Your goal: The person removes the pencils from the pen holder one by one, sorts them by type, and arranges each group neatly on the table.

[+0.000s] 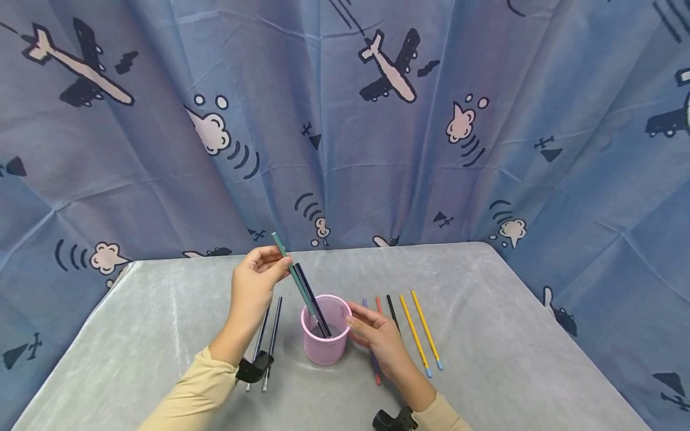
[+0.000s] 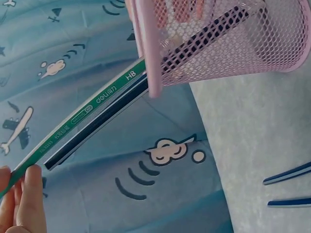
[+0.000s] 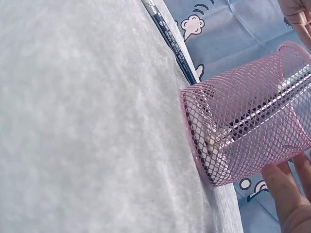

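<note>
My left hand (image 1: 257, 278) pinches a green pencil (image 1: 295, 276) near its upper end, between thumb and fingers. Its lower end reaches into a pink mesh pen cup (image 1: 325, 354), which stands upright on the table. White lettering and "HB" show along the green pencil (image 2: 92, 107) in the left wrist view. A dark blue pencil (image 1: 308, 290) leans in the cup beside it, its upper end past the rim. My right hand (image 1: 380, 338) holds the cup at its right side, thumb near the rim; in the right wrist view its fingers (image 3: 282, 187) lie against the mesh.
Two dark blue pencils (image 1: 274, 335) lie left of the cup, partly behind my left wrist. To the right lie a purple pencil (image 1: 374, 362), a red pencil (image 1: 379, 305), a black pencil (image 1: 392, 310) and two yellow pencils (image 1: 415, 335). A patterned blue curtain (image 1: 345, 179) hangs behind the grey-covered table (image 1: 517, 359).
</note>
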### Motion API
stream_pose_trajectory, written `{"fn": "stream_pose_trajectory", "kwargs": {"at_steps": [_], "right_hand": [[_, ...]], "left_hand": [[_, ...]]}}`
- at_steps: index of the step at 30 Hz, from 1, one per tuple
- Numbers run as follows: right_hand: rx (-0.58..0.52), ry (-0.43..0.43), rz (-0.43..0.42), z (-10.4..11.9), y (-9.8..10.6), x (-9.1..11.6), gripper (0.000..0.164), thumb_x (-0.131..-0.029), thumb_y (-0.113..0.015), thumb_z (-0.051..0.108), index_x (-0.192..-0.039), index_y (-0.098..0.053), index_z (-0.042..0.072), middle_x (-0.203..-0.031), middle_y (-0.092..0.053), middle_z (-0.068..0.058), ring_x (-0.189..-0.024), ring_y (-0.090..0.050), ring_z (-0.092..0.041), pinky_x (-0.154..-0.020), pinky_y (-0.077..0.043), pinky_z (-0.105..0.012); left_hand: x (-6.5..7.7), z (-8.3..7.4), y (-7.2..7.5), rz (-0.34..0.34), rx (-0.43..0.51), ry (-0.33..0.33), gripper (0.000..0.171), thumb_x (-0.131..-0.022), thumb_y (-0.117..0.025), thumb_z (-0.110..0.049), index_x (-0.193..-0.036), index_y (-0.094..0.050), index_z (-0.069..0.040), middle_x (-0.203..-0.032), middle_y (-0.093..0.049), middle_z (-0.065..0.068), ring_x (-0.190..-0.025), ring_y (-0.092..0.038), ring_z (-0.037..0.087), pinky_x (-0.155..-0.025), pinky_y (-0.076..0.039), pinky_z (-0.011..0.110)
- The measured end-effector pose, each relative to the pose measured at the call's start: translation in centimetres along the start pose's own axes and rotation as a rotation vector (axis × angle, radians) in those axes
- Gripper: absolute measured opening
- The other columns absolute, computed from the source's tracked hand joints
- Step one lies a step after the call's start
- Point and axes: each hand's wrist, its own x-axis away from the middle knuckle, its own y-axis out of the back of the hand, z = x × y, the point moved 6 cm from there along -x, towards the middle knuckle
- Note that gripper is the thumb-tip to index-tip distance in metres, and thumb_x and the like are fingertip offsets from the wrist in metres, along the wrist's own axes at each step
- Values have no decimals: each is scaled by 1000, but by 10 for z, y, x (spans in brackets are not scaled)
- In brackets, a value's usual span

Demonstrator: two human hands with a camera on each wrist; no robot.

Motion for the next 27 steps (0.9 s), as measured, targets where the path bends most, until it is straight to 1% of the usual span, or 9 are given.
{"fn": "stream_pose_trajectory", "kwargs": {"at_steps": [4,7,11,13,16,18,20,24,27], "right_hand": [[-5,-7,-2,-1,1,0,48,-91,-68,9,-135,-57,-5,-132,-64,-18,-105,-67,-7,-88,-61,-25],[2,5,5,-1,0,0,48,-92,-68,9,-135,-56,-6,-132,-65,-18,-104,-67,-6,-87,-61,-24],[6,17,15,-1,0,0,49,-92,-68,10,-135,-55,-8,-132,-65,-19,-102,-67,-4,-86,-61,-23],[-2,11,15,-2,1,0,49,-92,-68,9,-135,-55,-8,-132,-65,-18,-102,-67,-4,-85,-61,-22],[-5,5,10,-2,1,0,48,-92,-68,9,-135,-55,-7,-132,-65,-18,-103,-67,-5,-85,-61,-22],[-11,-1,2,-2,1,0,48,-92,-68,8,-135,-56,-7,-131,-65,-18,-103,-67,-6,-85,-61,-23],[-14,-3,-5,-2,2,0,47,-91,-68,7,-135,-56,-7,-131,-65,-19,-103,-67,-6,-84,-61,-23],[-11,-9,-11,-2,1,0,47,-91,-68,7,-135,-56,-7,-131,-65,-18,-103,-67,-6,-84,-61,-23],[1,-6,-6,-1,1,0,48,-91,-68,9,-135,-56,-6,-131,-65,-17,-102,-67,-6,-85,-61,-23]], "left_hand": [[1,-4,3,3,16,-5,24,-91,-67,0,-113,-62,5,-97,-67,5,-84,-69,3,-81,-62,22],[1,-5,7,0,21,1,24,-91,-67,0,-114,-61,5,-96,-67,2,-84,-70,4,-81,-63,23],[2,-9,12,4,17,2,25,-93,-66,-1,-116,-60,5,-97,-69,5,-85,-71,6,-81,-63,24],[3,-11,15,5,15,-4,24,-93,-66,-2,-116,-61,5,-96,-69,4,-85,-72,8,-81,-63,25],[3,-13,20,2,24,-13,24,-93,-67,-2,-115,-61,5,-91,-71,-2,-85,-73,10,-80,-63,26],[3,-14,23,-4,36,-13,24,-93,-67,-2,-115,-61,5,-87,-70,-8,-85,-72,9,-80,-63,26],[3,-14,27,-14,52,-9,24,-93,-66,-1,-115,-60,5,-84,-69,-11,-84,-72,8,-80,-63,26],[3,-13,34,-35,68,0,24,-93,-66,0,-115,-60,5,-85,-68,-9,-83,-72,7,-80,-63,26],[2,-12,38,-41,58,6,24,-93,-67,-2,-116,-61,4,-86,-67,-5,-83,-73,7,-80,-64,27]]}}
